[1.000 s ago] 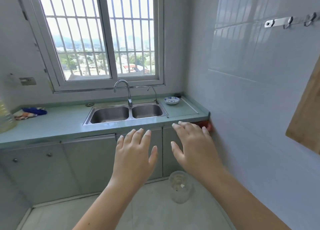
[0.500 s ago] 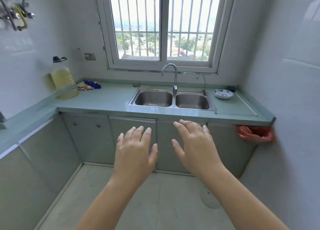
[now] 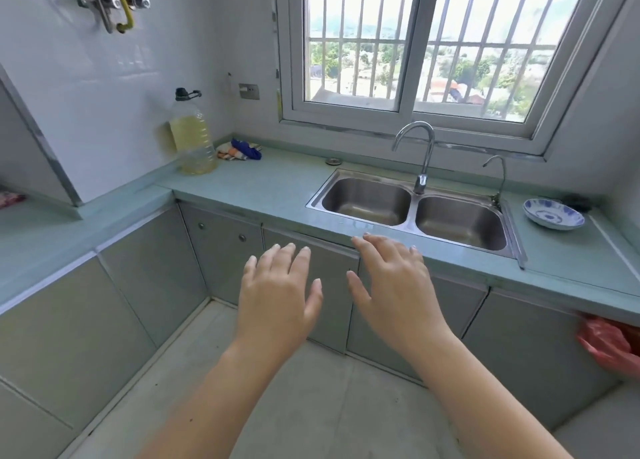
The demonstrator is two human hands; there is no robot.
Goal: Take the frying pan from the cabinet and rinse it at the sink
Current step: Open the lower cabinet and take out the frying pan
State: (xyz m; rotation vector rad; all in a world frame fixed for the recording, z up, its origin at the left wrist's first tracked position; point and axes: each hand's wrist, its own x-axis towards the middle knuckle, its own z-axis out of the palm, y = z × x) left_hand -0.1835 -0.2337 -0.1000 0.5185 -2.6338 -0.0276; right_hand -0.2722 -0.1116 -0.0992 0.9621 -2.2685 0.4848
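Observation:
No frying pan shows anywhere. A steel double sink with a tall curved tap is set in the green counter below the window. Grey cabinet doors run under the counter, all closed. My left hand and my right hand are held out side by side in front of the cabinets below the sink, palms down, fingers spread and straight, holding nothing. The fingertips of my right hand overlap the counter's front edge in the picture; contact cannot be judged.
A big bottle of yellow oil and a crumpled cloth stand at the counter's back left corner. A blue-and-white dish lies right of the sink. A red bag hangs under the counter's right end. Counter and cabinets also run along the left wall.
The view has swung left and closed in on the sink; the left counter, oil bottle and wall fittings have come into sight. Both hands stay spread in front of me.

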